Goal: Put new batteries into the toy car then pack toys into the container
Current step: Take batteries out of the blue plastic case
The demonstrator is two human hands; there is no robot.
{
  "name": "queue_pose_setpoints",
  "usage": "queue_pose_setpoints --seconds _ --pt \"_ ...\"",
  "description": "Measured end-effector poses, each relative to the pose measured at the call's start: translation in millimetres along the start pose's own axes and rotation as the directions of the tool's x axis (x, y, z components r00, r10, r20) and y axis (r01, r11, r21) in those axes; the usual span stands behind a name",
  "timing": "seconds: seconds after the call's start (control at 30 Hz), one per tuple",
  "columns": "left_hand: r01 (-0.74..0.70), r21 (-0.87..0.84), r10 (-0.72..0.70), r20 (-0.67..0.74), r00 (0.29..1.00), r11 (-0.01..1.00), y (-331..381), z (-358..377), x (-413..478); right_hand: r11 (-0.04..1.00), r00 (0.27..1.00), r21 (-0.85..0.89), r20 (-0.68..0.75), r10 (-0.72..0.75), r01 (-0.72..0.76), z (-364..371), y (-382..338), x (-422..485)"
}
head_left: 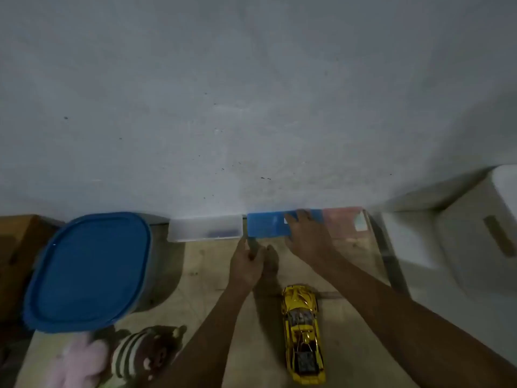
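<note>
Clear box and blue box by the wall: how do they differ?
The clear box is see-through, with something dark inside; the blue box is opaque. The right hand rests on the blue box, while the clear box has no hand on it. The clear box lies left of the blue box, nearer the blue-lidded container. Both are flat, rectangular and set against the wall.

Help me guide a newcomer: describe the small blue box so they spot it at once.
Find the large container with the blue lid at the left. Right of it, three small boxes line the wall; the blue box is the middle one, under the right hand. Its neighbours are a clear box and a pink box.
</note>
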State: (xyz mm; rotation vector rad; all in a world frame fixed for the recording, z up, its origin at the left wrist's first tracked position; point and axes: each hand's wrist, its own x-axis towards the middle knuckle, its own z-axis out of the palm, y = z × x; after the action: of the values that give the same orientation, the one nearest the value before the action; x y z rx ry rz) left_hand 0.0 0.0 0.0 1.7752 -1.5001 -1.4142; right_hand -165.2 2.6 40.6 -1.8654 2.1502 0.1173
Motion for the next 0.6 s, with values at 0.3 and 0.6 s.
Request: queue_pose_setpoints --seconds 0.3,0.6 --pt "-0.092 -0.108 0.079 -0.118 0.99 0.99 -5.9 7.8 12.0 0.974 0.989 -0.199 0.117 -0.088 0.11 -4.8 -4.4 17.8" --pt "-0.105 -0.162 0.09 -0.099 0.991 0.981 -7.4 8.1 12.7 0.95 0.969 -0.222 0.161 -0.187 0.22 -15.1 -12.7 29.4"
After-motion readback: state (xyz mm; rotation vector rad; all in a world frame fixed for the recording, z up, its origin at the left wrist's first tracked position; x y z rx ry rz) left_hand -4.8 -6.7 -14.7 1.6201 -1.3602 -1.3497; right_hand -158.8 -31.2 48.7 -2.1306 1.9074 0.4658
